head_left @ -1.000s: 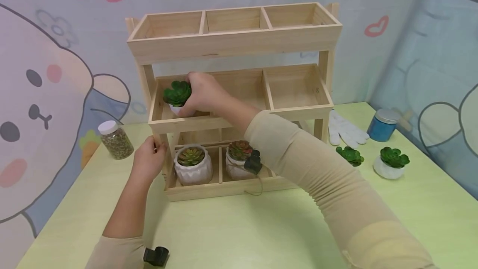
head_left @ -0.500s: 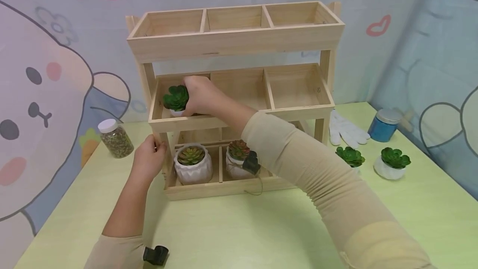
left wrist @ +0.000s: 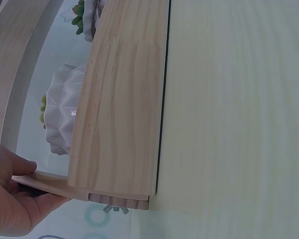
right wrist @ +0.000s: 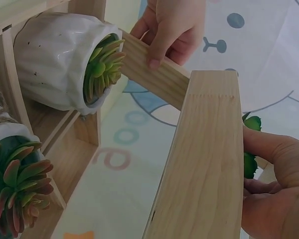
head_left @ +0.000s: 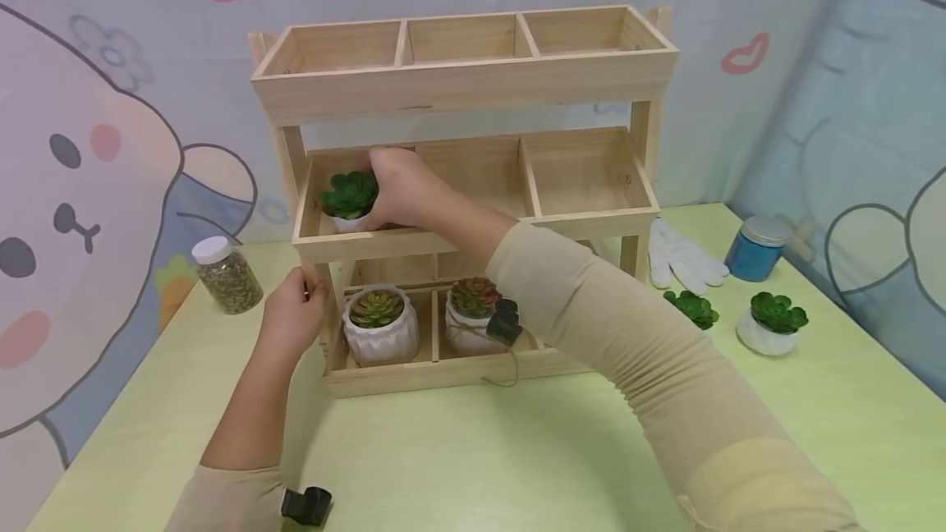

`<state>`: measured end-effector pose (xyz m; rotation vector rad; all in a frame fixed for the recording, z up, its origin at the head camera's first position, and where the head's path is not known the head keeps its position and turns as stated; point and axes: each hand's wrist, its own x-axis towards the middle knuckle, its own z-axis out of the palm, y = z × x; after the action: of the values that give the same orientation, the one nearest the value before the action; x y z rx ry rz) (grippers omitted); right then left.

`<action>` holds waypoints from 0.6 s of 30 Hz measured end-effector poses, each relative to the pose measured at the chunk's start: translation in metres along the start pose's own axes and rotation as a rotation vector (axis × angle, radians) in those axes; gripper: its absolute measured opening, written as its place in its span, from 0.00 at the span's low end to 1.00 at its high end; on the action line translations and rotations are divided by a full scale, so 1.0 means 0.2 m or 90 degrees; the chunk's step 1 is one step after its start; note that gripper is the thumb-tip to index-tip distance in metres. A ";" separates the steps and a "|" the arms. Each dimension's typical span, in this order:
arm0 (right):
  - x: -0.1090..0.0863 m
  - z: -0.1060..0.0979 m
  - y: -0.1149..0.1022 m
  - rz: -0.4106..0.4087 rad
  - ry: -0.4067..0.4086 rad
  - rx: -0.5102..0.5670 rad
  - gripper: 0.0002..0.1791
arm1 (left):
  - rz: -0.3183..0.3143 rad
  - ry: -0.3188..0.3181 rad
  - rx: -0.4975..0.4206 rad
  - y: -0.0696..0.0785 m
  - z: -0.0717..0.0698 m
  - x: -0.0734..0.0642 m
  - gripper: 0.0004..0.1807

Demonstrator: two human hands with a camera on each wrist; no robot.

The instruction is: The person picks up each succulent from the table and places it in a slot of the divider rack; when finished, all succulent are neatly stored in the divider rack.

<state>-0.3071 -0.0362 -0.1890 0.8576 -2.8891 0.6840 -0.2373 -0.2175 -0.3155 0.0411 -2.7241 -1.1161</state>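
My right hand (head_left: 406, 187) holds a small green succulent (head_left: 350, 194) in a white pot, inside the left compartment of the middle tier of a three-tier wooden plant stand (head_left: 466, 89). The tier's front board covers part of the pot. Fingers and thumb of my left hand (head_left: 293, 314) grip the stand's left side post (left wrist: 52, 184), low down near the bottom tier. In that bottom tier stand two larger white pots: a green-yellow succulent (head_left: 377, 309) in the left compartment and a reddish succulent (head_left: 473, 296) in the middle one, its pot tied with twine.
A jar of gravel-like grains (head_left: 229, 277) with a white lid stands left of the stand. To the right lie white gloves (head_left: 686, 257), a blue jar (head_left: 757, 249) and two more small green succulents, one (head_left: 772, 327) in a white pot, the other (head_left: 691, 309) partly behind my right sleeve.
My right hand has lowered the small potted succulent slightly, deeper into the middle tier's left compartment. My left hand keeps its grip on the post.
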 end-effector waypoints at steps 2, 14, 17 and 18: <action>-0.01 0.00 0.00 -0.004 -0.001 0.000 0.41 | 0.001 0.000 0.002 0.00 0.00 0.00 0.11; -0.03 -0.02 0.04 -0.031 0.000 0.114 0.37 | 0.007 0.006 0.005 -0.02 -0.01 0.00 0.11; -0.06 -0.04 0.06 -0.031 0.005 0.169 0.38 | 0.006 0.007 0.002 -0.01 -0.01 0.00 0.11; -0.07 -0.05 0.06 -0.028 0.006 0.186 0.39 | 0.004 0.007 0.002 -0.01 -0.01 0.00 0.11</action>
<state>-0.3018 -0.0154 -0.1878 0.9391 -2.7928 1.1210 -0.2372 -0.2213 -0.3158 0.0381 -2.7144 -1.1063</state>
